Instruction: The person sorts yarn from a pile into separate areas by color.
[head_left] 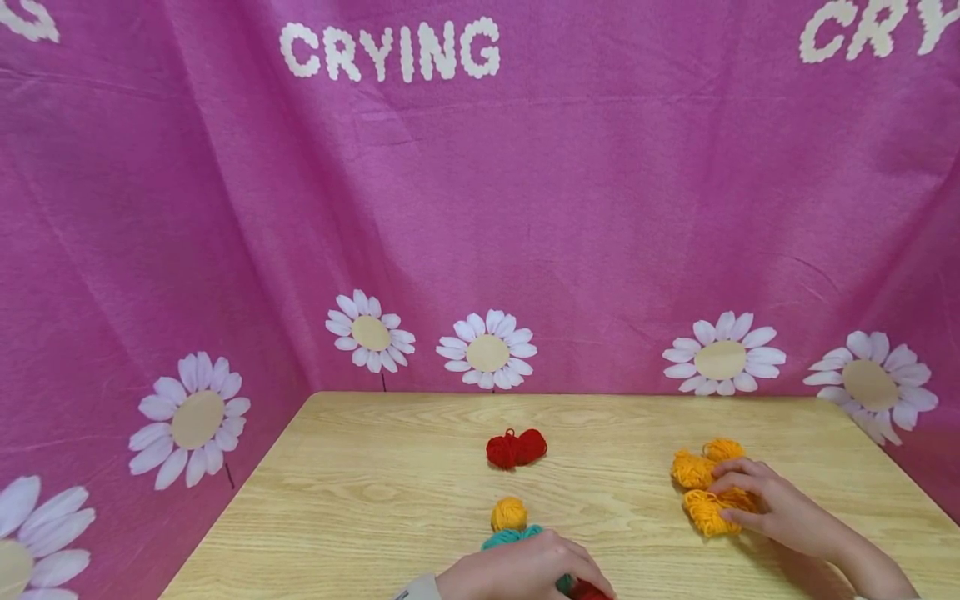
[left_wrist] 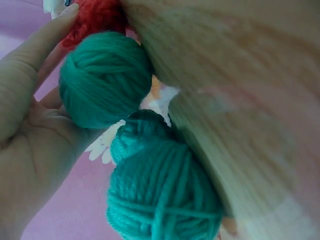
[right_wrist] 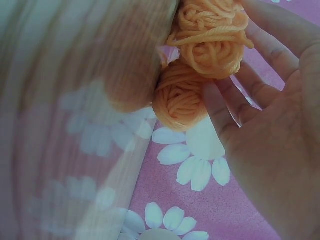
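A red ball of yarn (left_wrist: 100, 22), on the near part of the table (head_left: 375, 475), is held between the left hand's (head_left: 525, 567) thumb and fingers, a green ball (left_wrist: 106, 80) beside it. The right hand (head_left: 783, 504), fingers loosely spread, touches orange balls (head_left: 705, 512) (a little cluster). Farther back lie two red balls (head_left: 516, 451), before a pink cloth (head_left: 540, 208).

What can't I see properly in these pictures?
- Head view: green yarn, mostly hidden by the left hand.
- Head view: front orange yarn, partly behind the right hand.
- Head view: rightmost word, cut off by the edge.
- Left wrist view: red yarn, cut off by the top edge.
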